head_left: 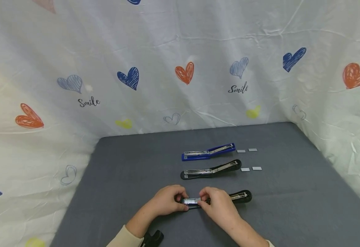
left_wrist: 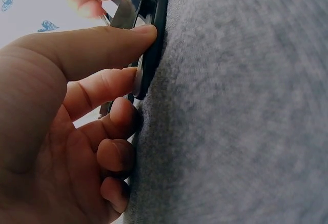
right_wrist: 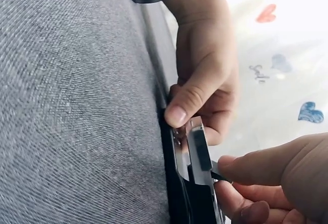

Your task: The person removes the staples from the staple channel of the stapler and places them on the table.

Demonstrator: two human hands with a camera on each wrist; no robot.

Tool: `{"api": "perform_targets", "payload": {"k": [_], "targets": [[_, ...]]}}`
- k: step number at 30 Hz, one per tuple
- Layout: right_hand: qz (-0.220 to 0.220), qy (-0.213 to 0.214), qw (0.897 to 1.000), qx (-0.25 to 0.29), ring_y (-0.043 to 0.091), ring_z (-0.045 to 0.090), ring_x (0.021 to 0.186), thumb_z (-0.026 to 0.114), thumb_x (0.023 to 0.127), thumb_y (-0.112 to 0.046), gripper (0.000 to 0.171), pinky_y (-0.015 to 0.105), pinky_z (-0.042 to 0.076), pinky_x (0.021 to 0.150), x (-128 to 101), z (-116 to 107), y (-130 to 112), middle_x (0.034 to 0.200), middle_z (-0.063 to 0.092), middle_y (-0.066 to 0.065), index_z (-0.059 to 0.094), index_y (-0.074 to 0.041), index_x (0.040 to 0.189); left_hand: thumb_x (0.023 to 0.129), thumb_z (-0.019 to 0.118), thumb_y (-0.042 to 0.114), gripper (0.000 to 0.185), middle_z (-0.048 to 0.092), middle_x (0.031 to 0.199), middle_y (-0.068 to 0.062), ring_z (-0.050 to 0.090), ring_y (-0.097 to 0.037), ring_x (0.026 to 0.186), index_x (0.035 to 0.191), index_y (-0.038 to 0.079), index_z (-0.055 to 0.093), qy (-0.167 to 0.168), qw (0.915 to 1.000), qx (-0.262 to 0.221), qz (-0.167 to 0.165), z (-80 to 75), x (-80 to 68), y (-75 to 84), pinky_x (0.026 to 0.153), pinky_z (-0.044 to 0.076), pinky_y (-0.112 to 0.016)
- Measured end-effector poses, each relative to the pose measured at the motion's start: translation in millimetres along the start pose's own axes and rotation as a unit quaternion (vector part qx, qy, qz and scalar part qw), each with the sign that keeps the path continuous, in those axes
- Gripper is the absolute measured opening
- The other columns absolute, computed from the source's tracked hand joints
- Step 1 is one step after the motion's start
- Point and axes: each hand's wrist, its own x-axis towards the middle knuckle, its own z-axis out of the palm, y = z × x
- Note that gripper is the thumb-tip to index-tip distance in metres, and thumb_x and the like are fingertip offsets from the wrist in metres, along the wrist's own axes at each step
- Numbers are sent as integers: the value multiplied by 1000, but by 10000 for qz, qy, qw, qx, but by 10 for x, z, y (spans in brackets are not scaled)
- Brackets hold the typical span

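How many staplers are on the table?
3: a blue stapler farthest back, a black stapler in the middle, and the nearest black stapler, held by both hands.

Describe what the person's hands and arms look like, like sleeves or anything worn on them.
Both hands, the left hand and the right hand, are bare: no gloves, and no rings that the views show. A cream-coloured long sleeve covers the left forearm up to the wrist, and a sliver of the same pale cuff shows at the right arm. A black wrist-mounted device sits beside the left sleeve.
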Motion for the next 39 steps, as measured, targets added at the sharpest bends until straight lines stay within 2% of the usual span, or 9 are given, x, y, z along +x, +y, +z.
{"api": "perform_targets", "payload": {"k": [5,9,13,18,24,27,32,35,39], "targets": [[-228,20,9997,-4,-3,49,63,78,76,-20,11,23,42,58,-4,-11,9,75,59,-16,74,-18,86,69,82,37,23,49,69,10,42,-4,59,82,31,64,-6,10000,-32,10,2,10,-9,54,33,-23],[-225,8,9997,106,-3,49,62,79,76,-20,10,22,42,58,-3,-86,11,78,61,-15,74,-20,84,69,82,36,23,49,69,10,42,-3,59,82,32,63,-2,10000,-8,46,3,3,-14,54,33,-22],[38,-238,9977,639,-1,47,55,78,77,-21,11,22,42,52,-6,-209,34,77,61,-16,74,-21,87,69,82,37,23,50,70,10,42,-3,59,82,32,63,-4,10000,16,51,0,-3,-12,54,33,-22],[445,-415,9891,1338,3,49,52,77,78,-18,13,24,42,48,-48,-388,108,75,63,-16,74,-21,90,69,82,37,23,51,70,10,43,-3,61,83,31,64,-12,10000,21,45,7,-4,-3,56,33,-22],[823,-50,9859,1453,6,51,52,76,79,-14,14,24,44,50,-137,-611,211,77,65,-12,74,-21,91,69,82,38,23,51,71,10,44,-4,62,82,31,64,-2,10000,58,7,6,-2,2,58,34,-23],[870,178,9852,1464,7,52,52,74,81,-16,13,25,45,50,-204,-732,271,78,65,-10,73,-22,93,70,82,38,23,50,70,10,43,-4,62,82,31,64,-9,10000,49,12,6,3,0,58,34,-23],[662,556,9884,1250,6,50,52,72,83,-20,12,24,43,49,-329,-890,410,75,63,-8,72,-21,95,70,82,37,23,50,70,10,43,-4,62,83,31,64,-47,10000,20,13,5,-2,3,58,35,-23],[554,805,9908,931,5,47,51,71,84,-20,12,24,40,47,-389,-966,504,72,60,-9,72,-22,96,70,82,38,23,50,70,10,43,-4,62,83,31,64,-49,10000,33,4,7,-1,-5,59,35,-23],[366,1327,9893,476,4,44,52,74,82,-15,15,20,36,47,-451,-1042,646,80,61,-12,71,-24,93,70,81,38,23,50,71,10,44,-4,63,83,32,64,-48,10000,58,-26,5,6,-10,59,34,-23]]}}
